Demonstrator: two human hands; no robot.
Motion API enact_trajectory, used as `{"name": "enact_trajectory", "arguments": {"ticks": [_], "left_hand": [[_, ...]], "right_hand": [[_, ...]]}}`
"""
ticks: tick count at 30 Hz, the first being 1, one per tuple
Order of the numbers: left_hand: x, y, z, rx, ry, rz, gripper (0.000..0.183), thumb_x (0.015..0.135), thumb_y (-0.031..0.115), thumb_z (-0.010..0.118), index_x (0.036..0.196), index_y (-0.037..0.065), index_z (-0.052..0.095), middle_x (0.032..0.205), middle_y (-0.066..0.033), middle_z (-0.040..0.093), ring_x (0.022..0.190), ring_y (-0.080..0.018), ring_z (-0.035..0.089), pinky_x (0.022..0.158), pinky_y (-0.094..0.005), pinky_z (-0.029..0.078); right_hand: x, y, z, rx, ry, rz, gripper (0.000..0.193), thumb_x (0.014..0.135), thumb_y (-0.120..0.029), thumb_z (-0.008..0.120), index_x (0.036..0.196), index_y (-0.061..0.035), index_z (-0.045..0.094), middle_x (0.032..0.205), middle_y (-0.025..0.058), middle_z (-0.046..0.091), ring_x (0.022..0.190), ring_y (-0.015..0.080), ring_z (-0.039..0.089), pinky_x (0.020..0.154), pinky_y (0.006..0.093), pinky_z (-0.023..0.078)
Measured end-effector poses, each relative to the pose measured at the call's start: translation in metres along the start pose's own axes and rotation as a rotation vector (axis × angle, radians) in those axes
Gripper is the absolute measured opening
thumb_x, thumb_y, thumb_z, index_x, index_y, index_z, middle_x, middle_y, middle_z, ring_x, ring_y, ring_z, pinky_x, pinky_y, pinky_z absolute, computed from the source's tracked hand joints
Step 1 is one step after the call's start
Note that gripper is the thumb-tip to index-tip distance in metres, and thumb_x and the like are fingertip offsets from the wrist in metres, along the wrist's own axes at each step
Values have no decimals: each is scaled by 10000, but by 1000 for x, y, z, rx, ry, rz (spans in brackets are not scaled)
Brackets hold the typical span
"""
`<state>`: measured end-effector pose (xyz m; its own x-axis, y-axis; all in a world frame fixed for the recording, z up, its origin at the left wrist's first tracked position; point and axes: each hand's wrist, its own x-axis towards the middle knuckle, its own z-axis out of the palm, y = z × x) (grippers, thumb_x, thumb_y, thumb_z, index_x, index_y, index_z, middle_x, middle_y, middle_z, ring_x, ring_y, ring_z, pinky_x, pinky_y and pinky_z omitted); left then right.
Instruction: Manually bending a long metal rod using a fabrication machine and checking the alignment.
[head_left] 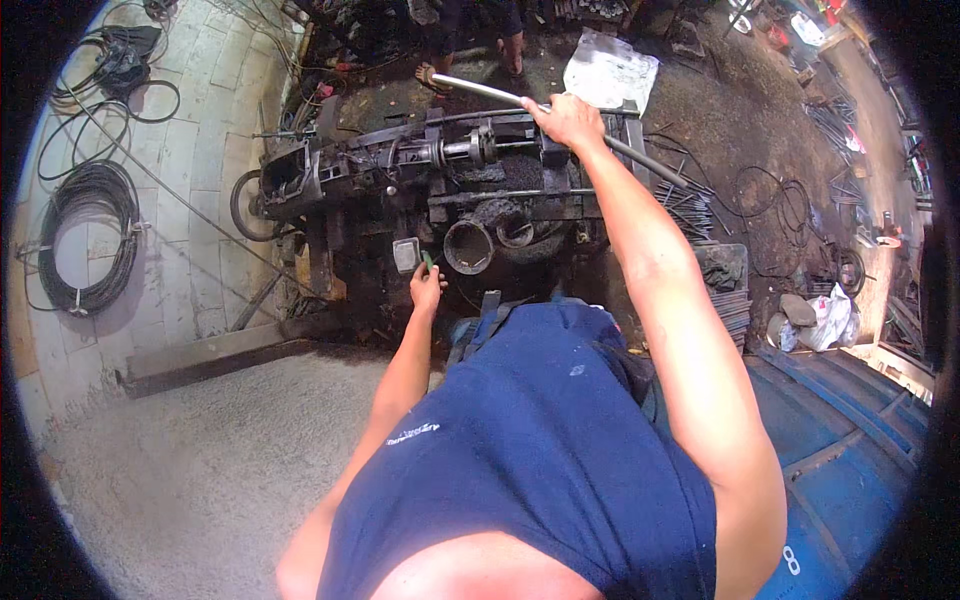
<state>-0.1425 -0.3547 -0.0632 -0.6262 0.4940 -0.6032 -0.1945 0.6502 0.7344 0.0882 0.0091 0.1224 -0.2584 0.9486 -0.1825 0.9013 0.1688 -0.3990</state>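
My right hand [572, 122] is closed round a long grey metal rod [478, 91], above the right end of a dark, greasy machine, a lathe by its look [440, 150]. The rod slants from the far middle down to the right. Lower and to the left, my left hand [427, 288] has its fingers closed on a small green handle [428, 261]; what the handle belongs to is too small to tell. Just beside it is a pale, square-mouthed container [406, 254]. An open round tin [468, 247] stands to the right of that hand.
A coil of black cable [135, 225] hangs on the tiled wall at left. Thin metal bars [695, 212] lie in a bundle right of the machine. A white sheet [610, 72] lies beyond it. Someone's bare feet [512, 58] are at the far side. Blue metal panels [830, 440] are at lower right.
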Motion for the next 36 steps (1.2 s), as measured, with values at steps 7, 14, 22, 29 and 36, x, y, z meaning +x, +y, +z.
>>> {"name": "enact_trajectory", "arguments": {"ticks": [7, 14, 22, 29, 36], "left_hand": [[4, -3, -2, 21, -7, -10, 524, 939, 256, 623, 1375, 8, 472, 861, -84, 699, 650, -134, 660, 559, -271, 497], [10, -9, -4, 19, -2, -14, 527, 940, 250, 622, 1383, 12, 465, 834, -66, 693, 629, -129, 650, 542, -267, 493], [5, -5, -2, -12, -16, -9, 526, 944, 246, 614, 1392, 21, 454, 833, -61, 689, 638, -128, 650, 528, -262, 481], [1, -2, -2, -1, -19, -19, 530, 949, 254, 611, 1400, 29, 449, 847, -64, 690, 639, -130, 650, 540, -262, 482], [1, 0, -1, -18, -19, -43, 545, 949, 241, 604, 1418, 25, 429, 851, -63, 683, 644, -126, 643, 537, -260, 481]], "right_hand": [[-2, -1, -2, 7, -21, -1, 787, 828, -749, 471, 1015, -31, 732, 1049, 218, 695, 1031, 373, 661, 886, 463, 519], [-5, -3, -6, 14, -18, -3, 789, 827, -748, 476, 1024, -26, 727, 1054, 220, 694, 1029, 381, 659, 879, 470, 520], [-1, -3, 0, 1, 2, -24, 778, 825, -742, 488, 1004, -26, 732, 1024, 226, 698, 1003, 389, 667, 870, 468, 524], [-2, -4, 0, 6, -12, -16, 786, 830, -744, 477, 1018, -24, 730, 1026, 228, 697, 1008, 386, 667, 867, 466, 526], [-5, -3, -2, -6, 3, 4, 814, 821, -769, 461, 1018, -27, 732, 1033, 223, 697, 1016, 374, 667, 863, 463, 529]]}}
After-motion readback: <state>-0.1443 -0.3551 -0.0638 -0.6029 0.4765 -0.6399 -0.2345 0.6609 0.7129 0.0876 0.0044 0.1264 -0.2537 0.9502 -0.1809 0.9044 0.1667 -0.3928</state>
